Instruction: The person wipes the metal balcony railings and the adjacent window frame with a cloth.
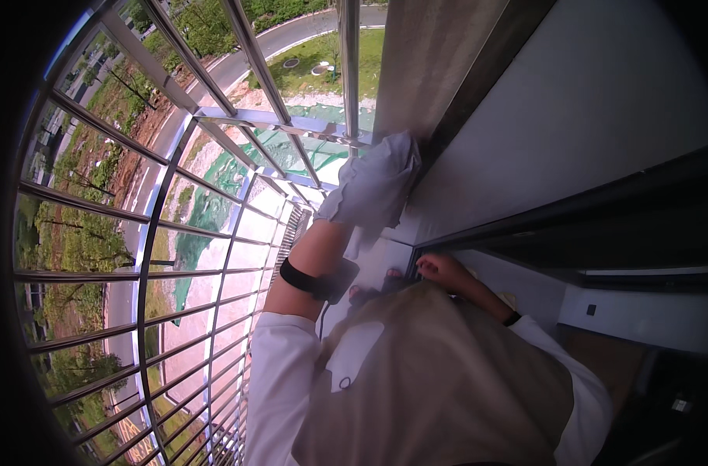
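My left hand [377, 175] is raised and covered by a loose grey cloth [362, 194] that reaches to the wrist like a glove or a wrapped rag. Its fingers are hidden under the fabric. It is at the brownish wall strip [416, 70], close to a dark frame edge [470, 78] and the metal bars. A black strap with a flat device [334, 281] sits on my left forearm. Lower down, my right hand [441, 270] is beside the lower end of the dark frame, fingers curled in. Whether it grips anything there is hidden.
Shiny metal bars [144, 264] form a curved cage along the left, with a road, trees and green netting [202, 225] far below. A pale smooth panel [595, 101] stands at the right. Toes in dark footwear [393, 273] show on the pale floor.
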Available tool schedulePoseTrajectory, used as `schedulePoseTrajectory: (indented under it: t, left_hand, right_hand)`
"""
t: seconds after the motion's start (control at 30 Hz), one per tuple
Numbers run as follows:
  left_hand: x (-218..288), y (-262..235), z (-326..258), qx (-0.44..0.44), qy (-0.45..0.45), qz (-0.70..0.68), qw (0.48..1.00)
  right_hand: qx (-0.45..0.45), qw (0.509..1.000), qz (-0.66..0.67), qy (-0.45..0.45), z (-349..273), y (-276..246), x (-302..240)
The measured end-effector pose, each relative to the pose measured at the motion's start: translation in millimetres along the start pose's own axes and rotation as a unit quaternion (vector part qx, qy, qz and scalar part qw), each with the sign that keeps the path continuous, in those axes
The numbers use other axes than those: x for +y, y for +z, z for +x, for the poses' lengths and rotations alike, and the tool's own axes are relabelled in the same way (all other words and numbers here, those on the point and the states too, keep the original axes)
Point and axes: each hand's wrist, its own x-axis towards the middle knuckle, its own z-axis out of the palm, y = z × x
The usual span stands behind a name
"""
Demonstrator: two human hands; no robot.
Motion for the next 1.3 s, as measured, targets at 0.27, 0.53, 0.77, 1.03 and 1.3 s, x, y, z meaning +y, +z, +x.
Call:
schedulePoseTrajectory:
  t: [0.27,0.53,0.77,1.03,1.3]
  left_hand:
    - [10.5,-12.7,3.2,-0.031,-0.031,-0.040,0.998]
    - [33.2,-35.5,-30.2,-0.075,-0.187,-0.295,0.934]
    - [41.2,-52.0,-9.0,-0.208,-0.167,0.032,0.963]
    - [0.2,2.8,-7.8,0.066,0.016,-0.016,0.998]
    - [39.2,-27.8,-22.5,-0.126,-0.198,-0.109,0.966]
  right_hand:
    - [-0.014,1.000,-0.021,-0.004,-0.6,-0.4,-3.2]
    - [-0.010,1.000,-0.016,0.011,-0.3,1.4,-11.0]
    - [0.004,0.999,-0.029,-0.014,-0.2,1.9,-2.6]
    - [-0.002,1.000,-0.016,0.014,-2.7,-3.8,-13.6]
    - [0.000,1.000,-0.029,0.011,3.8,-3.7,-5.6]
